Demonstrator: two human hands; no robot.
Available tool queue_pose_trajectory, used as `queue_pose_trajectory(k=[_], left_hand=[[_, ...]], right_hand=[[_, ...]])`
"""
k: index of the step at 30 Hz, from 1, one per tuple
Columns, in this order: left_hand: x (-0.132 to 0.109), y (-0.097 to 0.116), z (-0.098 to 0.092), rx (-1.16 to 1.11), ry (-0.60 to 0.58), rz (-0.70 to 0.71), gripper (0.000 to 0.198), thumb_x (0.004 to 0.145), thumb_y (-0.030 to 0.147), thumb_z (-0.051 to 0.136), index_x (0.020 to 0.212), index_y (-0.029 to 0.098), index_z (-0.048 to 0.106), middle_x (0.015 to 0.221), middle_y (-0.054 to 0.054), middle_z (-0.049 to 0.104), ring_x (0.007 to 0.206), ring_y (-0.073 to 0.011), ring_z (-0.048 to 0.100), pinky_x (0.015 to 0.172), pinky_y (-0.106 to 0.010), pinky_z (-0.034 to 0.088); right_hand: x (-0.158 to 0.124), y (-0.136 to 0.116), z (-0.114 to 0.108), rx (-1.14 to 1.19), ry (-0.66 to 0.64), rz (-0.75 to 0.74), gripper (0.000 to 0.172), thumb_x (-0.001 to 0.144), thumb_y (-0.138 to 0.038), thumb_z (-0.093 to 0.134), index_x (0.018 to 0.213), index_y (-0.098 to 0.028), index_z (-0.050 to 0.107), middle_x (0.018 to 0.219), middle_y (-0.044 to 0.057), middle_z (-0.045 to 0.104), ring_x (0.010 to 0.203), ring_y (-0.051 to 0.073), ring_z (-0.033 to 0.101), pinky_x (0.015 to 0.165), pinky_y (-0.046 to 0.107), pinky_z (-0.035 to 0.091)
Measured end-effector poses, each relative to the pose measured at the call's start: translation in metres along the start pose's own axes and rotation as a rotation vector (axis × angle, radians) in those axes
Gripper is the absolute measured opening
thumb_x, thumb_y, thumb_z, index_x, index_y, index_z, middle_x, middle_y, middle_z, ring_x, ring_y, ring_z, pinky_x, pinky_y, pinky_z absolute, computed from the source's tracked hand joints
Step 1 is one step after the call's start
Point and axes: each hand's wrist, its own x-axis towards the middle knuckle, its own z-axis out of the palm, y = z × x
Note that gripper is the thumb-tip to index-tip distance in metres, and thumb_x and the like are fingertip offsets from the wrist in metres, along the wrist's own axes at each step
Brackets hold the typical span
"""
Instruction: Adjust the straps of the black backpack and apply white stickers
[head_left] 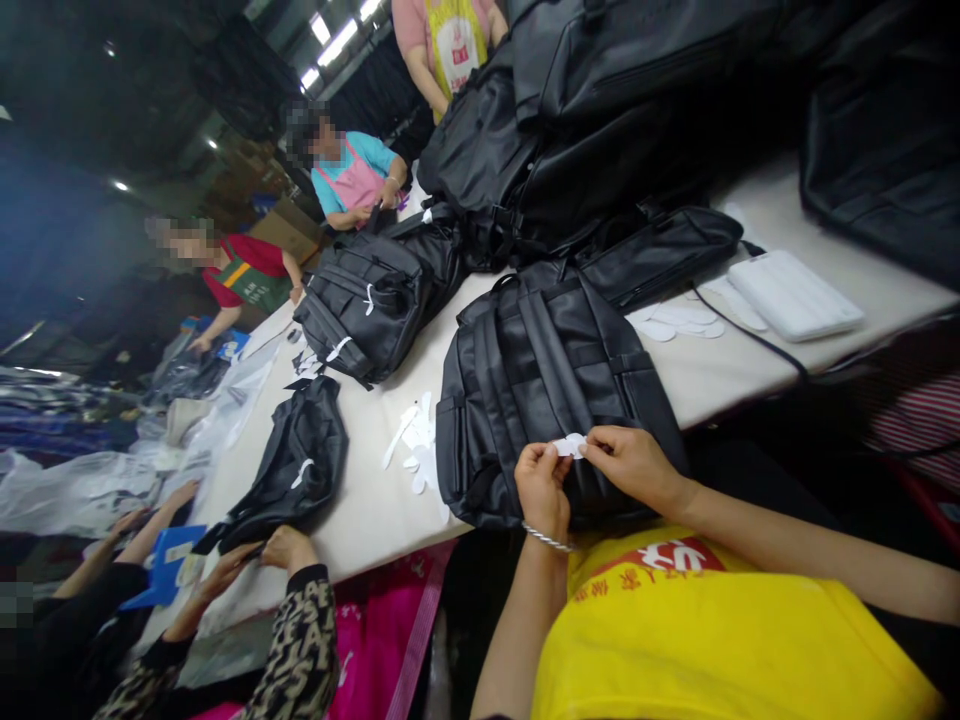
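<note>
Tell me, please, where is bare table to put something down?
Bare white tabletop shows between the small black bag and nearby white pieces, and along the near edge between the front backpack and black cable. Piled bags crowd the far side.

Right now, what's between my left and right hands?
The head view shows thin white material between your left hand and right hand, pinched in the fingertips of both.

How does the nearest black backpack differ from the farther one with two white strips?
The nearer backpack looks larger in view than the farther backpack. The farther backpack bears two white strips; at the nearer backpack, the left hand and right hand hold a white piece. Both are black and rest on the table.
</note>
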Motion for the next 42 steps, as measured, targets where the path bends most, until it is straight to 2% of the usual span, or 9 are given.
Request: queue_pose_trajectory(k=[6, 11, 18, 24, 29, 32, 37, 40, 42], left_hand=[[-0.001, 0.006, -0.001, 0.215, -0.052, 0.082, 0.02, 0.065, 0.034, 0.058, 0.07, 0.015, 0.052, 0.07, 0.001, 0.056, 0.067, -0.0096, 0.054, 0.065, -0.025, 0.045], [-0.001, 0.005, -0.003, 0.426, -0.068, 0.175, 0.014, 0.06, 0.025, 0.062, 0.066, 0.014, 0.056, 0.069, 0.002, 0.058, 0.066, -0.009, 0.052, 0.068, -0.023, 0.041], [-0.009, -0.004, -0.003, 0.346, -0.014, 0.253, 0.013, 0.063, 0.024, 0.06, 0.06, 0.015, 0.051, 0.077, -0.001, 0.062, 0.073, -0.0115, 0.055, 0.074, -0.027, 0.042], [-0.005, 0.002, 0.0, 0.412, -0.011, 0.314, 0.006, 0.063, 0.02, 0.057, 0.065, 0.015, 0.054, 0.078, -0.001, 0.061, 0.074, -0.0111, 0.055, 0.074, -0.026, 0.041], [0.004, 0.001, -0.002, 0.195, -0.041, 0.217, 0.015, 0.058, 0.014, 0.057, 0.059, 0.015, 0.042, 0.07, 0.001, 0.058, 0.061, -0.0087, 0.053, 0.062, -0.024, 0.043], [0.004, -0.004, -0.004, 0.163, -0.073, 0.282, 0.017, 0.06, 0.015, 0.058, 0.06, 0.015, 0.041, 0.071, 0.001, 0.058, 0.066, -0.0089, 0.054, 0.067, -0.025, 0.043], [-0.005, 0.0, -0.004, 0.3, -0.009, 0.244, 0.016, 0.065, 0.025, 0.058, 0.065, 0.016, 0.044, 0.078, -0.002, 0.058, 0.069, -0.0107, 0.055, 0.068, -0.027, 0.044], [-0.01, 0.017, -0.013, 0.536, 0.054, 0.39, 0.015, 0.067, 0.029, 0.056, 0.073, 0.017, 0.051, 0.094, -0.006, 0.057, 0.081, -0.0129, 0.055, 0.074, -0.027, 0.043], [-0.012, 0.029, -0.027, 0.632, 0.17, 0.496, 0.019, 0.066, 0.03, 0.057, 0.08, 0.018, 0.054, 0.1, -0.007, 0.055, 0.088, -0.0142, 0.053, 0.077, -0.026, 0.042]], right_hand=[[0.004, -0.001, -0.002, -0.042, -0.055, 0.06, 0.028, 0.073, -0.038, 0.04, 0.058, -0.018, 0.052, 0.055, 0.0, 0.054, 0.052, 0.01, 0.046, 0.05, 0.022, 0.027], [0.008, -0.001, 0.0, 0.031, -0.104, 0.105, 0.028, 0.071, -0.038, 0.041, 0.054, -0.018, 0.051, 0.051, -0.001, 0.051, 0.051, 0.01, 0.045, 0.049, 0.021, 0.027], [0.006, 0.003, 0.006, 0.12, -0.078, 0.137, 0.031, 0.07, -0.04, 0.041, 0.051, -0.018, 0.049, 0.049, -0.002, 0.048, 0.05, 0.01, 0.045, 0.049, 0.021, 0.029], [0.006, -0.003, 0.004, -0.034, -0.061, 0.119, 0.031, 0.071, -0.042, 0.039, 0.055, -0.019, 0.052, 0.052, -0.001, 0.052, 0.051, 0.011, 0.045, 0.049, 0.022, 0.026], [0.012, -0.005, 0.0, -0.137, -0.117, 0.107, 0.029, 0.071, -0.039, 0.04, 0.056, -0.02, 0.055, 0.054, 0.001, 0.055, 0.051, 0.011, 0.045, 0.047, 0.023, 0.022], [0.013, -0.003, 0.001, -0.088, -0.153, 0.122, 0.028, 0.07, -0.036, 0.041, 0.052, -0.019, 0.053, 0.051, 0.0, 0.053, 0.049, 0.011, 0.045, 0.046, 0.022, 0.023], [0.012, -0.003, 0.003, -0.119, -0.134, 0.119, 0.03, 0.072, -0.039, 0.039, 0.055, -0.019, 0.054, 0.053, 0.0, 0.055, 0.051, 0.011, 0.047, 0.047, 0.023, 0.025], [0.006, -0.003, -0.004, -0.175, -0.132, 0.081, 0.031, 0.073, -0.043, 0.04, 0.061, -0.021, 0.057, 0.058, 0.001, 0.059, 0.055, 0.013, 0.051, 0.048, 0.023, 0.026], [-0.003, 0.0, -0.012, -0.19, -0.109, 0.052, 0.029, 0.073, -0.044, 0.041, 0.067, -0.022, 0.057, 0.062, 0.0, 0.06, 0.057, 0.014, 0.053, 0.049, 0.023, 0.029]])
